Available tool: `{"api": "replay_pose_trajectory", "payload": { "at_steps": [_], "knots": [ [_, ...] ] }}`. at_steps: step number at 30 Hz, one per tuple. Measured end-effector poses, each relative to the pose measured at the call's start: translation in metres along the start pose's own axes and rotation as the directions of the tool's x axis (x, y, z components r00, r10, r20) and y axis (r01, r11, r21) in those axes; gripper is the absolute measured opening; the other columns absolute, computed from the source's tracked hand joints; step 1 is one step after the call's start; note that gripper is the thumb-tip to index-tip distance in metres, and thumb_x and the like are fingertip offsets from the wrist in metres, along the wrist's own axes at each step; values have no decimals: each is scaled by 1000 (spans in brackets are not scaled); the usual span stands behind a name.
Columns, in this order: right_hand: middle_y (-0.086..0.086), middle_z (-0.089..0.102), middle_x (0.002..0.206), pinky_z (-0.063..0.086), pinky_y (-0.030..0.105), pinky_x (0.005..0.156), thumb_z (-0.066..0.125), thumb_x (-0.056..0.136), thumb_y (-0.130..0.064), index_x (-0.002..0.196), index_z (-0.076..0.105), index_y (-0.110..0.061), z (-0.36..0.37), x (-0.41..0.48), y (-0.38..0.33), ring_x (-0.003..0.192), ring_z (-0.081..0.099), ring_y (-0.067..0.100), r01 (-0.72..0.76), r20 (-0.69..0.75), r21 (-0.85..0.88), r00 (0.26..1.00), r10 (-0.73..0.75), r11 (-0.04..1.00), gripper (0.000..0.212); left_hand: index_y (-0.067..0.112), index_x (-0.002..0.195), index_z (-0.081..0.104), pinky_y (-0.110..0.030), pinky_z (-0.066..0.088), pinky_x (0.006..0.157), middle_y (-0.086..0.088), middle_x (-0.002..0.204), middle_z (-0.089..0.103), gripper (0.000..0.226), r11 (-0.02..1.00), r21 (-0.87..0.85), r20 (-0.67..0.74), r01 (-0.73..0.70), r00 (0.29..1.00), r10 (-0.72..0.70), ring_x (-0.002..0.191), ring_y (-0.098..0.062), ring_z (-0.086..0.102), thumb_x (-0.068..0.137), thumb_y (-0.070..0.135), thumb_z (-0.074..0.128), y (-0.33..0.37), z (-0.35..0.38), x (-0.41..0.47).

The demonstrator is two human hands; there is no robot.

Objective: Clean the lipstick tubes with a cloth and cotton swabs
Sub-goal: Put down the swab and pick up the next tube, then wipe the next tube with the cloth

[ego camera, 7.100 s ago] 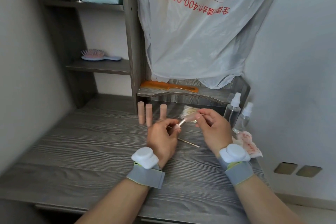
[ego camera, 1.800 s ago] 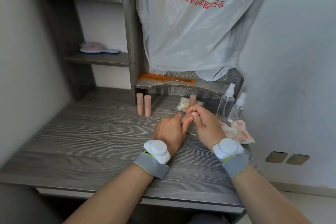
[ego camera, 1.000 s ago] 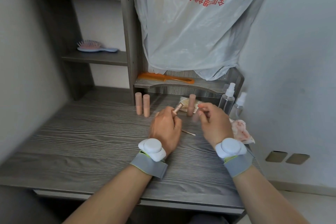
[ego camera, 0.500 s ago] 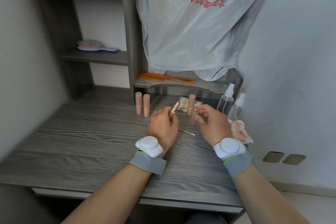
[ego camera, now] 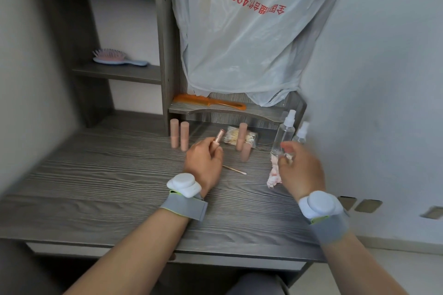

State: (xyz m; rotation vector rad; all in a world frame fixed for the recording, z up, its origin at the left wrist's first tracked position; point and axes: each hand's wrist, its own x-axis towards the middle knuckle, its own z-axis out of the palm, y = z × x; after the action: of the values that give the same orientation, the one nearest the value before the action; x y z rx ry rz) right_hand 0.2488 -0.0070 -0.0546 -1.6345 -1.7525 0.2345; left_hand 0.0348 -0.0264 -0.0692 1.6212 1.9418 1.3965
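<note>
My left hand [ego camera: 203, 165] grips an uncapped pink lipstick tube [ego camera: 218, 138], its metallic top pointing up and away. The tube's cap [ego camera: 245, 152] stands on the desk just right of that hand, in front of another capped tube [ego camera: 242, 135]. Two more capped tubes [ego camera: 179, 136] stand side by side at the back left. My right hand [ego camera: 300, 170] is blurred and pinches the stained white cloth [ego camera: 274, 176], which hangs down to the desk. A used cotton swab [ego camera: 236, 170] lies between my hands. A clear bag of cotton swabs [ego camera: 233, 136] lies behind the tubes.
Two clear spray bottles [ego camera: 284, 134] stand at the back right against the wall. An orange comb [ego camera: 209, 101] lies on the low shelf, a hairbrush [ego camera: 119, 59] on the left shelf. A plastic bag [ego camera: 251, 31] hangs over the shelf unit. The grey desk [ego camera: 107, 175] fills the foreground.
My hands pulled the cap off the tube. My right hand stood the cap on the desk, moved right and took hold of the cloth. My left hand keeps the open tube.
</note>
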Motion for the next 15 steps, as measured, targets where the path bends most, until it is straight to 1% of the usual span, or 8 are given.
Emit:
{"api": "replay_pose_trajectory", "payload": {
  "at_steps": [3,5,7,9,12,15],
  "knots": [
    [3,66,117,45,38,91,59,88,-23,119,62,-22,-9,-3,7,105,57,30,-30,-24,-123,999,27,992,30,15,106,66,-27,41,70,-3,87,68,17,1000,-10,-3,2,1000,-2,83,-21,59,94,22,56,0,-1,-1],
    [1,65,116,45,38,92,61,86,-38,119,61,-26,-13,-5,7,106,57,28,-79,0,-171,997,80,982,34,15,105,66,-27,41,70,-2,85,67,16,1000,-14,-3,-2,1000,2,83,-22,59,94,21,56,0,-1,-1],
    [-4,65,112,47,37,90,63,81,-53,118,60,-30,-15,-9,4,102,58,25,-97,46,-184,993,107,978,43,15,104,66,-27,40,69,-1,83,66,16,1000,-18,0,-7,1000,7,83,-23,59,94,22,56,-1,-1,-1],
    [-7,65,108,48,36,87,64,76,-61,115,61,-32,-13,-13,1,97,59,23,-100,92,-189,989,119,977,49,16,107,67,-27,39,69,-1,84,67,17,1000,-29,0,-5,1000,5,83,-23,60,95,24,57,0,-1,-1],
    [-6,65,113,48,35,88,67,77,-59,118,62,-30,-8,-16,1,101,60,24,-97,132,-204,983,126,974,50,20,113,67,-26,42,70,1,85,70,21,998,-58,-5,-12,1000,12,82,-20,62,95,26,59,1,-3,-3],
    [-2,66,117,47,32,84,67,83,-45,119,64,-28,-4,-16,2,101,62,26,-89,162,-209,979,124,974,40,22,116,68,-24,43,70,3,84,71,24,996,-90,-11,-12,1000,11,81,-17,62,94,27,61,2,-4,-4]
  ]
}}
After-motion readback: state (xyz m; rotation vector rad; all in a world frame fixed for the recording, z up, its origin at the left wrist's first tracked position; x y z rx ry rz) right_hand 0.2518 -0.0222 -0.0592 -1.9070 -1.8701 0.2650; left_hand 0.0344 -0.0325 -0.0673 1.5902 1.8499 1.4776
